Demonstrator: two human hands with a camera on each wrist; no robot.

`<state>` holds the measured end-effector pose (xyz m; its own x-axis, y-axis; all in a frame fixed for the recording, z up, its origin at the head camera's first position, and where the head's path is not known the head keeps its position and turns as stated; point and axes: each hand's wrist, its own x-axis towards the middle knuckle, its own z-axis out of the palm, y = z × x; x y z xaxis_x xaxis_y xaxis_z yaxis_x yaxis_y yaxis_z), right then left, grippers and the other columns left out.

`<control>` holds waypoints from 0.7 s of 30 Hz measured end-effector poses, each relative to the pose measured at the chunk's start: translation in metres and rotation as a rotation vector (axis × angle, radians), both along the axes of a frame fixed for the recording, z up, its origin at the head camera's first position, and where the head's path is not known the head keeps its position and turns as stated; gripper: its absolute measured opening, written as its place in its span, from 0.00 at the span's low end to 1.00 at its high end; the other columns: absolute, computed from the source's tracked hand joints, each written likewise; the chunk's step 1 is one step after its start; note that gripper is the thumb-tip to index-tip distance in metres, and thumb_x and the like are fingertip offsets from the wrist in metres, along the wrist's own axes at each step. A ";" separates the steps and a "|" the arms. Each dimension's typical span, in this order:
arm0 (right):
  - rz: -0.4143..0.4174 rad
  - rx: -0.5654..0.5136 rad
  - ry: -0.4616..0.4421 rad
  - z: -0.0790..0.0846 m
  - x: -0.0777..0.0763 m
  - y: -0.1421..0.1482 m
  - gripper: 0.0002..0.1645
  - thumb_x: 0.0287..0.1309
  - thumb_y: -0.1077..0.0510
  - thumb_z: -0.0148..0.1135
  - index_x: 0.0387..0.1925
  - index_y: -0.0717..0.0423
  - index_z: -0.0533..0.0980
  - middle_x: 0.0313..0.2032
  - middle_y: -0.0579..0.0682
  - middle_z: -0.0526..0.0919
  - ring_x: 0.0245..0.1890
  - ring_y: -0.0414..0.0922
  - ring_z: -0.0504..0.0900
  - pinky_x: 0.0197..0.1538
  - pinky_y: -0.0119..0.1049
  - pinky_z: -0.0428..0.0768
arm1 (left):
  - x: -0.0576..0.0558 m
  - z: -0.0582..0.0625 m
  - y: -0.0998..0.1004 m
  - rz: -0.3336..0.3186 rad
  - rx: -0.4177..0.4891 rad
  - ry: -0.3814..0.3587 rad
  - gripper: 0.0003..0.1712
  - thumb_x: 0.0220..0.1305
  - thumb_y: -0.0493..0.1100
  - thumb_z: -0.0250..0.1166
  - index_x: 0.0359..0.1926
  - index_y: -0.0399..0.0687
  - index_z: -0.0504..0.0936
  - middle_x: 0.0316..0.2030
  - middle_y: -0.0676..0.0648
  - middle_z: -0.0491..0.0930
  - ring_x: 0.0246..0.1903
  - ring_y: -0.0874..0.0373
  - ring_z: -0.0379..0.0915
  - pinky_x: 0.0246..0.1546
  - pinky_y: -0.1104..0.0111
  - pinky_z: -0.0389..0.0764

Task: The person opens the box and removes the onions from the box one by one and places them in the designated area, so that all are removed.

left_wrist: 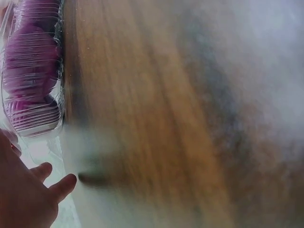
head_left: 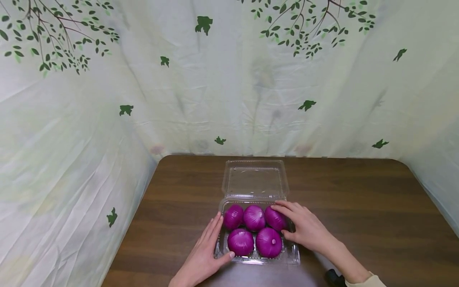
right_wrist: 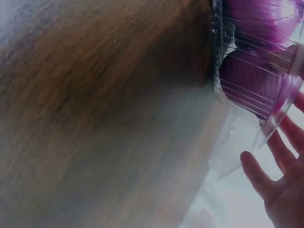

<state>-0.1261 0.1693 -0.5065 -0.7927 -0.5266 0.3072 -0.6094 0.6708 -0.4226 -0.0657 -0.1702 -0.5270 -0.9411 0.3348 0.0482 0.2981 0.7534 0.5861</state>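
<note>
A clear plastic clamshell box [head_left: 263,261] holds several glossy purple-red onions, three in the back row and two in front. Its hinged lid [head_left: 255,179] lies folded back behind it. My left hand [head_left: 204,253] rests along the box's left side with straight fingers, its thumb touching the front rim. With the fingers and thumb of my right hand [head_left: 305,225] I grip the back right onion [head_left: 274,218], partly covering it. In the right wrist view, the outer fingers [right_wrist: 256,175] spread outside the box wall. The left wrist view catches onions [left_wrist: 31,61] through the ribbed plastic side.
Under the box is a dark brown wooden table [head_left: 351,199] with rounded back corners. A pale cloth curtain [head_left: 233,79] printed with leaves hangs behind it and at the sides. Near the right forearm, a small black object [head_left: 334,278] shows at the lower edge.
</note>
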 end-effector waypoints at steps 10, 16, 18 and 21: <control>-0.014 0.003 -0.039 -0.002 0.000 -0.009 0.49 0.35 0.60 0.77 0.65 0.46 0.72 0.61 0.46 0.73 0.55 0.47 0.73 0.48 0.49 0.73 | 0.000 -0.003 -0.001 -0.010 0.020 -0.004 0.59 0.57 0.72 0.63 0.79 0.59 0.44 0.77 0.62 0.37 0.75 0.49 0.39 0.68 0.46 0.54; 0.009 -0.023 -0.056 -0.002 0.001 -0.011 0.48 0.36 0.62 0.76 0.66 0.49 0.72 0.62 0.48 0.73 0.58 0.48 0.72 0.48 0.48 0.73 | 0.000 -0.003 0.000 -0.009 0.011 -0.008 0.59 0.57 0.73 0.62 0.79 0.58 0.43 0.77 0.63 0.36 0.75 0.49 0.39 0.68 0.47 0.54; 0.014 -0.034 -0.055 -0.003 0.001 -0.011 0.48 0.36 0.63 0.77 0.65 0.49 0.72 0.62 0.48 0.73 0.58 0.47 0.71 0.48 0.47 0.72 | 0.000 -0.002 0.000 -0.003 0.007 -0.012 0.59 0.57 0.73 0.61 0.79 0.59 0.43 0.77 0.63 0.36 0.75 0.48 0.39 0.67 0.46 0.54; 0.015 -0.047 -0.049 -0.003 0.001 -0.012 0.49 0.36 0.62 0.77 0.65 0.49 0.72 0.62 0.47 0.73 0.58 0.47 0.71 0.48 0.46 0.72 | 0.001 0.000 0.001 0.004 -0.003 -0.014 0.59 0.57 0.74 0.60 0.79 0.59 0.43 0.77 0.63 0.36 0.75 0.48 0.40 0.67 0.45 0.55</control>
<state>-0.1255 0.1576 -0.5096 -0.7996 -0.5242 0.2932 -0.5970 0.6408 -0.4826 -0.0650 -0.1695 -0.5273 -0.9429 0.3312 0.0345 0.2871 0.7562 0.5880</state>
